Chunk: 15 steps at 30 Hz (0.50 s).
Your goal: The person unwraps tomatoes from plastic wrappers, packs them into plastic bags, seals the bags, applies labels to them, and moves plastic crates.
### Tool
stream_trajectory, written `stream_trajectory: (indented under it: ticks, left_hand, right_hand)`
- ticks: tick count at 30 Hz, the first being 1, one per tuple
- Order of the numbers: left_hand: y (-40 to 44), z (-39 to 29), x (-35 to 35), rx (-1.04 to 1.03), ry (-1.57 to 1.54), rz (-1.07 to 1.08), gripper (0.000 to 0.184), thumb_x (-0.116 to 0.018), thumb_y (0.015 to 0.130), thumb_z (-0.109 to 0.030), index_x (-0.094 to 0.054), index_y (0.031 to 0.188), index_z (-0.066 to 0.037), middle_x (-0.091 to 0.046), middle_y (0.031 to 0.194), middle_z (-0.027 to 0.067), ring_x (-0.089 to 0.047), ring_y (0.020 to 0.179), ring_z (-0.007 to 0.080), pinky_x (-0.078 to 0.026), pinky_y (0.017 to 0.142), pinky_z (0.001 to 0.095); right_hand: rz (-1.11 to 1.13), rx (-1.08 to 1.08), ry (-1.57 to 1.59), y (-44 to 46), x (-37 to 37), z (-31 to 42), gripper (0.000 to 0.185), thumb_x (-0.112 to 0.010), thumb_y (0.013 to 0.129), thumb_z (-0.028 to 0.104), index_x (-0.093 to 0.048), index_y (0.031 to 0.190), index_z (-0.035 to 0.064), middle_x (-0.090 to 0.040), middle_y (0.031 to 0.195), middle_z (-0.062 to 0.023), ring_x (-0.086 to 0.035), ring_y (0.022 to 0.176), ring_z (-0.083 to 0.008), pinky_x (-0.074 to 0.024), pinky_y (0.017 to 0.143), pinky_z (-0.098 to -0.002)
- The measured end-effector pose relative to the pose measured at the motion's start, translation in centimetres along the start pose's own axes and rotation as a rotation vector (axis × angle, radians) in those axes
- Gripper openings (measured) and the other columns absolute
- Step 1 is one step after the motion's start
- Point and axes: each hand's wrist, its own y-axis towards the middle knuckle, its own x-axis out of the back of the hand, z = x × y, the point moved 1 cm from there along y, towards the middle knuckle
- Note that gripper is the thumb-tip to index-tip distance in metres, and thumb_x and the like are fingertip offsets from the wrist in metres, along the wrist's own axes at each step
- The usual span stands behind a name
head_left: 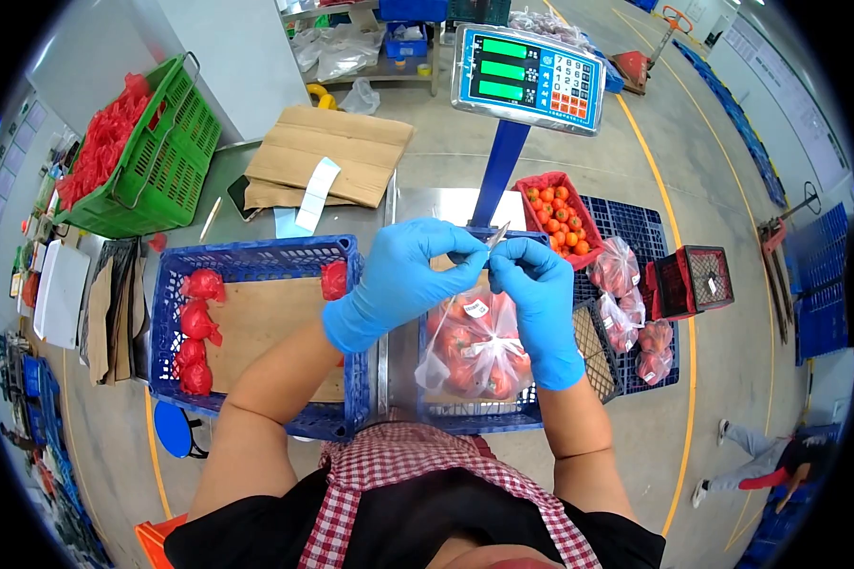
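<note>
1. Grey floor (pixel 650 446) marked with yellow lines spread around the work area, where a digital scale (pixel 531 81) stood toward 12 o'clock from the joined hands.
2. The right hand (pixel 399 275) and the left hand (pixel 541 299), both in blue gloves, met fingertip to fingertip. Each was closed in a narrow thumb-and-finger pinch on a slim pointed item (pixel 501 232).
3. Just beneath, at 6 o'clock, a clear bag of tomatoes (pixel 474 351) lay in a small blue crate (pixel 527 414). At 8 o'clock a larger blue crate (pixel 356 332) held red-netted bundles (pixel 197 321), at 10 a green crate (pixel 176 152) held red netting (pixel 109 142), and at 2 a red crate (pixel 593 254) held loose tomatoes (pixel 560 218).
4. With so small a purchase, the item could have slipped, since smooth gloves probably dulled the feel. If it was sharp, it could have nicked a glove; dropped, it could have landed on the bag and pierced the thin plastic.
5. The gloved fingers covered most of the item, so its kind and any link to the bag could not be told. The forearms hid parts of both blue crates, and a co-worker (pixel 778 465) at 4 o'clock was partly lost at the dark lens edge.
</note>
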Motion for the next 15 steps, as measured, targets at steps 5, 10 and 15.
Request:
stream_trajectory:
  ticks: [5, 10, 15]
  left_hand:
    - [-0.1, 0.7, -0.2, 0.416, -0.427, -0.055, 0.017, -0.067, 0.078, -0.010, -0.067, 0.088, 0.003, -0.066, 0.079, 0.0057, -0.059, 0.072, 0.0082, -0.048, 0.065, 0.0220]
    - [0.1, 0.2, 0.3, 0.554, -0.449, -0.080, 0.012, -0.064, 0.079, -0.006, -0.066, 0.088, 0.002, -0.065, 0.079, 0.0040, -0.057, 0.071, 0.0063, -0.046, 0.065, 0.0201]
    - [-0.2, -0.2, -0.4, 0.343, -0.265, -0.096, 0.011, -0.065, 0.079, -0.007, -0.067, 0.086, 0.002, -0.065, 0.077, 0.0034, -0.057, 0.070, 0.0066, -0.046, 0.063, 0.0201]
  right_hand:
    - [0.119, -0.110, 0.469, 0.7, 0.8, -1.3, 0.008, -0.057, 0.081, 0.006, -0.061, 0.082, -0.0008, -0.059, 0.073, -0.0048, -0.051, 0.060, -0.0101, -0.0422, 0.058, -0.0214]
    - [0.169, -0.077, 0.374, 1.1, 1.3, -1.7, 0.010, -0.056, 0.082, 0.009, -0.060, 0.083, -0.0007, -0.060, 0.075, -0.0058, -0.055, 0.068, -0.0117, -0.0444, 0.063, -0.0233]
    - [-0.072, 0.245, -0.225, 0.0, -1.0, -0.5, 0.008, -0.062, 0.079, 0.007, -0.059, 0.084, -0.0001, -0.059, 0.077, -0.0026, -0.054, 0.071, -0.0089, -0.0443, 0.066, -0.0233]
